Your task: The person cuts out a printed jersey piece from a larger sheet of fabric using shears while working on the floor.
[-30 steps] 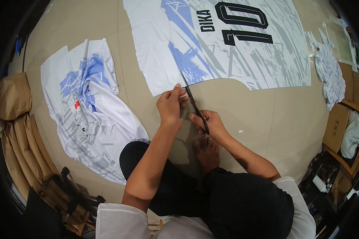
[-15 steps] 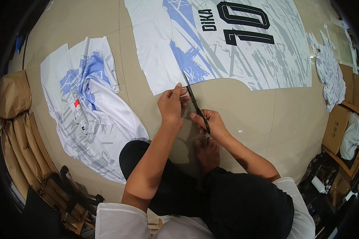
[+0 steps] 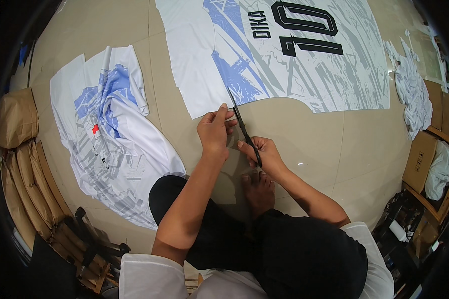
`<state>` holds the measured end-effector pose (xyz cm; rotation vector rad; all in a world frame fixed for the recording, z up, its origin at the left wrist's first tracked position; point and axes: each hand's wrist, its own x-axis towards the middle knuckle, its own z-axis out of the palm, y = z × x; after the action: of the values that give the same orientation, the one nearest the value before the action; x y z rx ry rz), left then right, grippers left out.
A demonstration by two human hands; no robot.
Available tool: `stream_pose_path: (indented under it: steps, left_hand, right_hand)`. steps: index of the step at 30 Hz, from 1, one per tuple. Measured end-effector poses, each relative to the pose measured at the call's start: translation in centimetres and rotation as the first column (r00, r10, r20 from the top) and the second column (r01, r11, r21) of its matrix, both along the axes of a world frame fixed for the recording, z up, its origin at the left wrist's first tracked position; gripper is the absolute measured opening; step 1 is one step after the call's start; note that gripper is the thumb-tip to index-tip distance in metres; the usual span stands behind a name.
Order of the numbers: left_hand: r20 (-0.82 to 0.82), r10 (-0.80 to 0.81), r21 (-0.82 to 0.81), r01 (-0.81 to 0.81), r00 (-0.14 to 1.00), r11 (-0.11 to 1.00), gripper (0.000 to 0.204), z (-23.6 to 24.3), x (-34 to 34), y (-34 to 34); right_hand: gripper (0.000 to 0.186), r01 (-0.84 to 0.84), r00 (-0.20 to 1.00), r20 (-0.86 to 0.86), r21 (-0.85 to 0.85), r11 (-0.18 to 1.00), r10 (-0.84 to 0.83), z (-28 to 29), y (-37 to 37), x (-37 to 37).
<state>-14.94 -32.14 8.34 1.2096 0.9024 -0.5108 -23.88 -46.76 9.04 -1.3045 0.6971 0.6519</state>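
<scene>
1. On the tiled floor [image 3: 314, 137], a printed fabric panel [image 3: 279, 65] lies spread.
2. The left hand [image 3: 215, 131] pinches its near edge between thumb and fingers.
3. The right hand [image 3: 265, 154] grips black scissors [image 3: 243, 127], blades meeting the panel.

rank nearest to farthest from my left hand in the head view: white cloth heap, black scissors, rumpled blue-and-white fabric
1. Black scissors, just right of the left hand.
2. Rumpled blue-and-white fabric, on the left.
3. White cloth heap, far right.
</scene>
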Motion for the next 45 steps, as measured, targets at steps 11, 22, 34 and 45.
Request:
stream_pose_path:
  steps: [11,22,34,45]
  left_hand:
    - [0.001,-0.002,0.006,0.002,1.0,1.0,0.028,-0.07,-0.04,0.07]
    - [-0.002,-0.012,0.021,0.012,1.0,1.0,0.028,0.12,-0.01,-0.06]
    - [0.002,-0.018,0.02,0.018,1.0,1.0,0.029,-0.05,-0.1,0.0]
    - [-0.005,-0.019,0.016,0.019,1.0,1.0,0.029,0.06,0.02,0.03]
  right_hand:
    - [0.046,-0.018,1.0,0.002,-0.032,0.999,0.018,-0.05,0.04,-0.13]
    - [0.044,-0.042,0.999,-0.01,-0.066,0.997,0.041,0.12,-0.09,-0.13]
    - [0.043,-0.038,0.999,-0.022,-0.043,0.998,0.037,0.3,-0.03,-0.09]
    - [0.044,-0.021,0.999,-0.025,-0.04,0.999,0.02,0.05,0.03,-0.26]
